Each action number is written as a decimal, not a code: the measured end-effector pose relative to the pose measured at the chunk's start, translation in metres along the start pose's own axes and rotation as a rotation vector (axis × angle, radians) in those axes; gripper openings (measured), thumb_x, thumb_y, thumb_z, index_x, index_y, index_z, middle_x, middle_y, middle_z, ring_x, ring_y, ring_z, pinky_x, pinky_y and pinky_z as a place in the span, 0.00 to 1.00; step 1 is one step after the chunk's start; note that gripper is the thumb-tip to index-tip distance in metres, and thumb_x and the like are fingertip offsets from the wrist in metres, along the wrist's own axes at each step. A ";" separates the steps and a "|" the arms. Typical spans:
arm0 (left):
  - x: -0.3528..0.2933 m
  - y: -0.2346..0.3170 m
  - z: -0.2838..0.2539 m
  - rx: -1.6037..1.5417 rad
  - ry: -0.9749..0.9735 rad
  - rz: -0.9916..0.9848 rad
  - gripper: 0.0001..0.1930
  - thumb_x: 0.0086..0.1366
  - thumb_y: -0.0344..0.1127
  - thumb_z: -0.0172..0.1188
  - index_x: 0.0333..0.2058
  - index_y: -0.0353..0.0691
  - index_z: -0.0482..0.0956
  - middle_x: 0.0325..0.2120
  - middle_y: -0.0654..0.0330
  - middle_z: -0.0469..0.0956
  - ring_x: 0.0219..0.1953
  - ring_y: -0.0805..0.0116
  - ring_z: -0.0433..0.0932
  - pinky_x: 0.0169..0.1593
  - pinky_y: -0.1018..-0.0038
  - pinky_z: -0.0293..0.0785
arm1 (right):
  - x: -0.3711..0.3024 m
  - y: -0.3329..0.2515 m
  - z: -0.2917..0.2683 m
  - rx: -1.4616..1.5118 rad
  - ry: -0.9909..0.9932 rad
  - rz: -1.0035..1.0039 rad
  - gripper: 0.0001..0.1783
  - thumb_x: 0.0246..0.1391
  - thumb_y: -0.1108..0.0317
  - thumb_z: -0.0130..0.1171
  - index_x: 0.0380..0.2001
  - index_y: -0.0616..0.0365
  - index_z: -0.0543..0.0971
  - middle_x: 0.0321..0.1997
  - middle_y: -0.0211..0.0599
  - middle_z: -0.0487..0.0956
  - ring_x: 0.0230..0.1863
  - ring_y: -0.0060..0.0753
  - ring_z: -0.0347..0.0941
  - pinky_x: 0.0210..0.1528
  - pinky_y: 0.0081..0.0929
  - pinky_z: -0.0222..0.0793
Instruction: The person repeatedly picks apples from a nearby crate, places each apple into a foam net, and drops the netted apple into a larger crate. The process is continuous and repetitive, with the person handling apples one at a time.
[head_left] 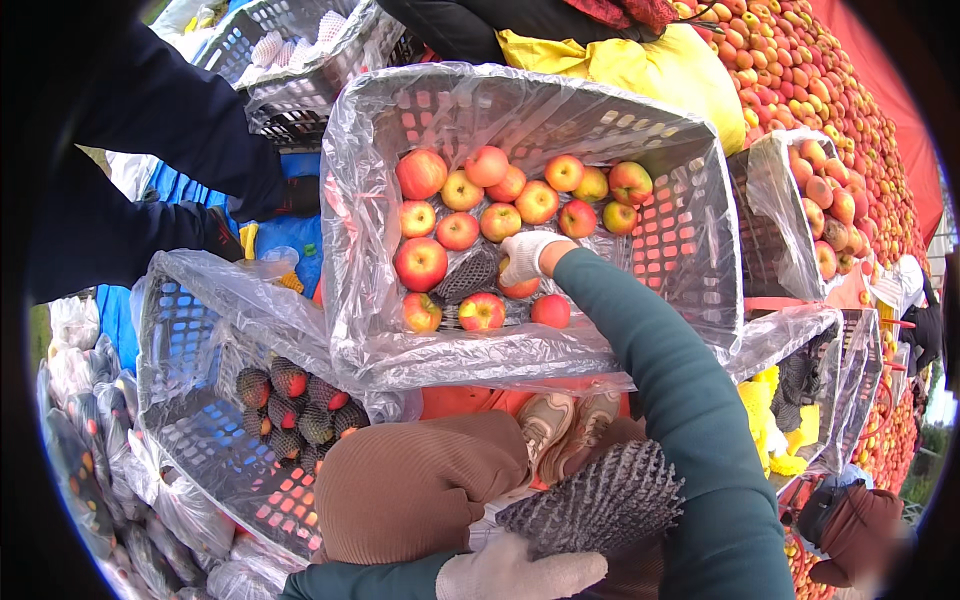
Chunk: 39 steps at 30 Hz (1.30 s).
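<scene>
Right hand [528, 257]: in a white cloth glove, fingers bent over a round red-and-yellow apple [520, 289] at its 6 o'clock; I cannot tell how tight.
Left hand [520, 572]: in a pale cloth glove, near the view's 6 o'clock, grasping a bumpy dark grey foam net [600, 497].
Apple's place: inside the big grey plastic crate lined with clear film [706, 300].
Good grip: soft fingers round the fat middle, no poking, so the skin should not bruise.
Watch out: another dark foam net [468, 276] lies just beside, at 9 o'clock; don't pinch it too.
</scene>
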<state>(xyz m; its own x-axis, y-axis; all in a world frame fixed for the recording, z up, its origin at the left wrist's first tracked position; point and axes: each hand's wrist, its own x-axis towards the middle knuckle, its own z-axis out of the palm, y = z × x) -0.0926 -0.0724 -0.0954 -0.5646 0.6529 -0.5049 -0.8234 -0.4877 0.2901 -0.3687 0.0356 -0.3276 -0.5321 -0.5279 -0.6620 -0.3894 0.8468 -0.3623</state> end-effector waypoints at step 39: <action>-0.140 -0.056 0.026 0.240 -0.428 0.226 0.52 0.30 0.45 0.76 0.55 0.32 0.59 0.51 0.55 0.67 0.52 0.64 0.68 0.55 0.67 0.65 | -0.421 -0.240 0.139 1.749 0.258 -0.636 0.26 0.54 0.64 0.51 0.56 0.58 0.61 0.57 0.38 0.64 0.57 0.30 0.62 0.59 0.27 0.58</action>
<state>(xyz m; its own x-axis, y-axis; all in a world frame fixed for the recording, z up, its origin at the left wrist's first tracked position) 0.0306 -0.1216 -0.0198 -0.6608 0.7491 -0.0468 -0.6403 -0.5301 0.5558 0.0535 0.0636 -0.0529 -0.7858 -0.6035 -0.1355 0.4700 -0.4402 -0.7651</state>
